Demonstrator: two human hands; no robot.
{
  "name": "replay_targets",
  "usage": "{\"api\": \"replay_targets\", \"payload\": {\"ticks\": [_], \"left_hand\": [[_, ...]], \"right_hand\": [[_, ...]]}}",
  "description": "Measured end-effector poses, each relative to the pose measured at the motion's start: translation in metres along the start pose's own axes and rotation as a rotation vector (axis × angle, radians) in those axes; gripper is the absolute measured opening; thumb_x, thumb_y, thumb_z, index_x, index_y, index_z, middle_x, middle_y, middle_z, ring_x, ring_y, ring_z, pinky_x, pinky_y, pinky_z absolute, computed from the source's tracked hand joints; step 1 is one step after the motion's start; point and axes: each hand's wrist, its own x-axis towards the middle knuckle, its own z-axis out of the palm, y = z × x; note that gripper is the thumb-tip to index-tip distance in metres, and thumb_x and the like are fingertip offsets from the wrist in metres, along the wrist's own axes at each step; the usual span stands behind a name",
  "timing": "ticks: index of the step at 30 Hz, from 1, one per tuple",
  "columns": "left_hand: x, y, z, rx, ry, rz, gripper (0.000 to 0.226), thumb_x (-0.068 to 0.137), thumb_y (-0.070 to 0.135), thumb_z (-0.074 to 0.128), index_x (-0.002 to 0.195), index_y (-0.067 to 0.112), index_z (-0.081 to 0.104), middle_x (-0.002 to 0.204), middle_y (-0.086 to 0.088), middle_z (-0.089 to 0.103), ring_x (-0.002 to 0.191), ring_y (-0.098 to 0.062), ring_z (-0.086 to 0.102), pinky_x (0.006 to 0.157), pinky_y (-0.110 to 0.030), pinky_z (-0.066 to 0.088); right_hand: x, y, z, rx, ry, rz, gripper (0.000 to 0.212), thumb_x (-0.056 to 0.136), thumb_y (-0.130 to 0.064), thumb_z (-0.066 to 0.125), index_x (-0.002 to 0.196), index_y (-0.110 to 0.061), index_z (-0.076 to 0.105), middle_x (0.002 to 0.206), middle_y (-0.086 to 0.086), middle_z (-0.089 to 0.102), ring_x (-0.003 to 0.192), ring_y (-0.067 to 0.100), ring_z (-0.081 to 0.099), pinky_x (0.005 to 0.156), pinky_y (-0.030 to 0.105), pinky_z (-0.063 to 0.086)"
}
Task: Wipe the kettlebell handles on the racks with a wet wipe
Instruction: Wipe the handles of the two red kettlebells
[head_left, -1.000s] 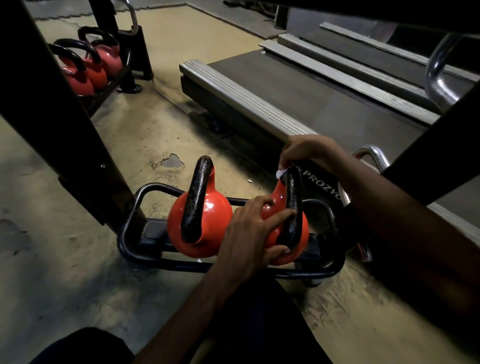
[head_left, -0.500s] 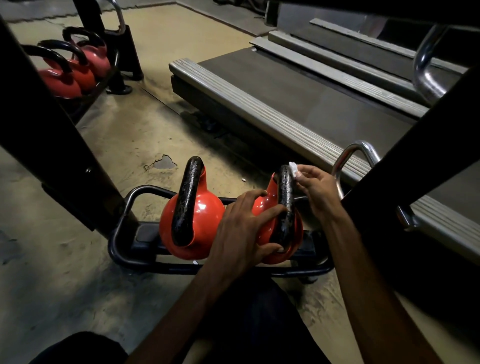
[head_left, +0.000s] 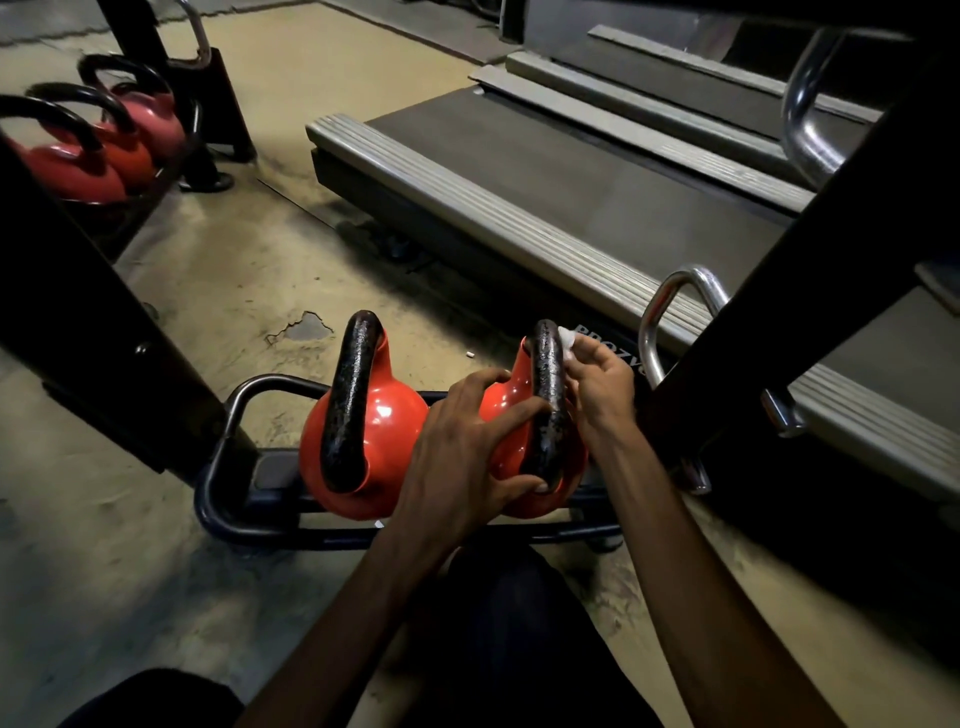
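- Far off, up and left of the low rack (head_left: 228, 415), three red kettlebells (head_left: 78, 166) sit in a row on another stand.
- On the low rack itself, at its left end, the left kettlebell (head_left: 384, 431) stands upright, black handle arching over a glossy red body, nobody touching it.
- Middle of the low rack: the left hand (head_left: 462, 462) lies splayed wide over the right kettlebell (head_left: 504, 410), fingers nearly straight, index fingertip up against the black handle (head_left: 545, 395), thumb down by the handle's near foot.
- At the right end of the low rack, the wet wipe (head_left: 566, 340) is a small white wad pressed to the right side of that handle near its top.
- The right hand (head_left: 597, 384) pinches the wet wipe in its fingertips, just beside the handle.
- Beyond the low rack and to its right, a treadmill (head_left: 571, 171) deck runs across the floor.
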Motion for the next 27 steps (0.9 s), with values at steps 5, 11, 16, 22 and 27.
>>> {"api": "replay_targets", "payload": {"ticks": [5, 11, 16, 22, 27], "left_hand": [[0.0, -0.001, 0.0, -0.008, 0.002, 0.004, 0.092, 0.052, 0.047, 0.094, 0.136, 0.037, 0.059, 0.15, -0.002, 0.042, 0.133, -0.022, 0.046, 0.104, -0.041, 0.045], [0.002, -0.005, 0.004, -0.052, -0.002, 0.011, 0.092, 0.05, 0.046, 0.095, 0.134, 0.037, 0.059, 0.15, -0.001, 0.042, 0.132, -0.021, 0.047, 0.102, -0.043, 0.046], [0.004, -0.006, 0.005, -0.097, -0.011, 0.03, 0.089, 0.051, 0.045, 0.093, 0.133, 0.037, 0.06, 0.149, 0.0, 0.041, 0.129, -0.021, 0.048, 0.1, -0.045, 0.047], [0.003, -0.004, 0.002, -0.104, -0.001, 0.033, 0.089, 0.051, 0.046, 0.095, 0.132, 0.037, 0.059, 0.149, 0.002, 0.04, 0.131, -0.02, 0.047, 0.1, -0.046, 0.047], [0.001, -0.003, 0.004, -0.108, 0.019, -0.007, 0.098, 0.051, 0.044, 0.093, 0.137, 0.023, 0.05, 0.145, 0.002, 0.044, 0.13, -0.019, 0.047, 0.102, -0.043, 0.046]], "right_hand": [[0.002, -0.009, -0.006, -0.084, -0.082, -0.021, 0.021, 0.097, 0.005, 0.056, 0.102, -0.011, 0.07, 0.094, 0.008, 0.074, 0.08, 0.021, 0.07, 0.08, 0.04, 0.056], [-0.097, -0.004, -0.044, -0.415, -0.146, -0.389, 0.013, 0.091, 0.011, 0.065, 0.093, -0.002, 0.067, 0.091, 0.011, 0.073, 0.088, 0.015, 0.071, 0.083, 0.025, 0.055], [-0.104, -0.004, -0.045, -0.443, -0.124, -0.438, 0.008, 0.091, 0.003, 0.069, 0.093, -0.005, 0.069, 0.091, 0.009, 0.073, 0.088, 0.021, 0.073, 0.082, 0.032, 0.058], [-0.024, -0.043, -0.012, -0.413, -0.16, -0.307, 0.003, 0.093, -0.011, 0.071, 0.096, -0.01, 0.072, 0.082, 0.007, 0.075, 0.069, 0.014, 0.069, 0.068, 0.04, 0.06], [-0.061, -0.055, -0.027, -0.859, -0.329, -0.636, 0.012, 0.083, -0.01, 0.081, 0.089, -0.019, 0.076, 0.088, -0.004, 0.07, 0.076, 0.008, 0.068, 0.068, 0.026, 0.056]]}}
